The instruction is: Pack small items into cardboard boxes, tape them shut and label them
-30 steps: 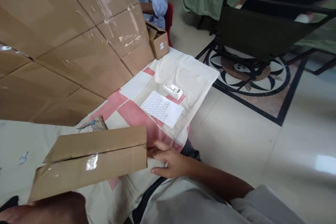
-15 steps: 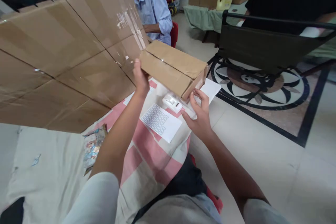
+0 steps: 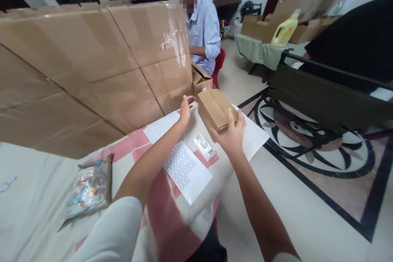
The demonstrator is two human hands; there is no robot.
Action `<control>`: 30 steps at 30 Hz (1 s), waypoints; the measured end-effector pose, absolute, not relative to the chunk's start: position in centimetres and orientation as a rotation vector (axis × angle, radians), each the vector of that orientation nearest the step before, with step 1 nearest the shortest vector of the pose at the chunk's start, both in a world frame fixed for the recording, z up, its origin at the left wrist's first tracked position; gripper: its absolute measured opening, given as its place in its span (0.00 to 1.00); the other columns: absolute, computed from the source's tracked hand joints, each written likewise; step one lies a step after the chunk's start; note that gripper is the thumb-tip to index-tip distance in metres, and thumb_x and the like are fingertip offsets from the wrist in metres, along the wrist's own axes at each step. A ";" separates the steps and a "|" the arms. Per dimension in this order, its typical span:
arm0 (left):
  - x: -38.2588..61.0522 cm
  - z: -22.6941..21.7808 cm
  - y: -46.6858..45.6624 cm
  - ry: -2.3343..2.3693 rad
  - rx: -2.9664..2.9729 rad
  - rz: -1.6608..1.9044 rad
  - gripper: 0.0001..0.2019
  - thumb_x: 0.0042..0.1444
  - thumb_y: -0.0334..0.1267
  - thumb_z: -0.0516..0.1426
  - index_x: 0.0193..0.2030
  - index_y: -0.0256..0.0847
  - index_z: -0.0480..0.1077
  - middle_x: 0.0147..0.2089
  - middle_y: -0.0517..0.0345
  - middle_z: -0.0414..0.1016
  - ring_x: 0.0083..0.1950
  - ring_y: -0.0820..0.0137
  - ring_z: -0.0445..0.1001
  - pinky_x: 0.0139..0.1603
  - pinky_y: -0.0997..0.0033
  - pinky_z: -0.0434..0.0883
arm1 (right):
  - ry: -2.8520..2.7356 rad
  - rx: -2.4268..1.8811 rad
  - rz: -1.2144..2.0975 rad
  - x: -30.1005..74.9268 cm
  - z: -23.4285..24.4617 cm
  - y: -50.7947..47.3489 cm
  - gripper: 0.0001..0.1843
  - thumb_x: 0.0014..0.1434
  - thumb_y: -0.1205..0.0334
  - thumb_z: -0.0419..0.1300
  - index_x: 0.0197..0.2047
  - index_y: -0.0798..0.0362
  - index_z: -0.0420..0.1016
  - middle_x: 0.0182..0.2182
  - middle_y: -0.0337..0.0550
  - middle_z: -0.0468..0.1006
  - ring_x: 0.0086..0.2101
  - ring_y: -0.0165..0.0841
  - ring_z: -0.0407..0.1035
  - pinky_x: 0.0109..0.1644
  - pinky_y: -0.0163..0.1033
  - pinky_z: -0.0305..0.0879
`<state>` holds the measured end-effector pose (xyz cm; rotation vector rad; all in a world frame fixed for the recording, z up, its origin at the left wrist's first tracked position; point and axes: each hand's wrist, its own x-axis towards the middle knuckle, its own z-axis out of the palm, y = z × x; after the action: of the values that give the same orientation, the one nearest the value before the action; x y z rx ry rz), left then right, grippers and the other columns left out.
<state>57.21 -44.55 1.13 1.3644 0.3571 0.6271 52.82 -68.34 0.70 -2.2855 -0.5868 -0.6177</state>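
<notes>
A small taped cardboard box (image 3: 215, 106) lies at the far end of the cloth-covered table (image 3: 39, 196). My right hand (image 3: 232, 136) is closed over its near end, fingers on the top face. My left hand (image 3: 185, 109) hovers just left of the box, fingers stretched out, holding nothing and a little apart from the box. Between my arms lie a small white label device (image 3: 204, 147) and a white sheet of labels (image 3: 186, 169). A second label sheet (image 3: 161, 126) sits under my left wrist.
A wall of large stacked cartons (image 3: 92, 69) lines the table's left side. A small open carton (image 3: 201, 79) stands beyond the box, by a seated person in a blue shirt (image 3: 202, 35). A printed packet (image 3: 89, 190) lies near left. A dark chair (image 3: 325, 98) and a yellow jug (image 3: 284, 30) stand to the right.
The box went from close in front of me, through the air, to the table's far end. My left hand has come off it and opened; my right hand stays on it.
</notes>
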 end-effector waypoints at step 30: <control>8.0 0.0 -9.6 0.864 1.383 1.336 0.18 0.69 0.48 0.61 0.58 0.38 0.73 0.56 0.49 0.78 0.52 0.63 0.79 0.54 0.55 0.80 | -2.271 -1.708 -0.716 29.9 14.2 -26.1 0.27 0.69 0.54 0.52 0.66 0.55 0.73 0.72 0.59 0.67 0.74 0.53 0.53 0.79 0.67 0.40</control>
<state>8.02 -9.59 -0.01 1.3833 0.8635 1.3355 29.85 -26.06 14.20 -1.7079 -2.2711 -0.7159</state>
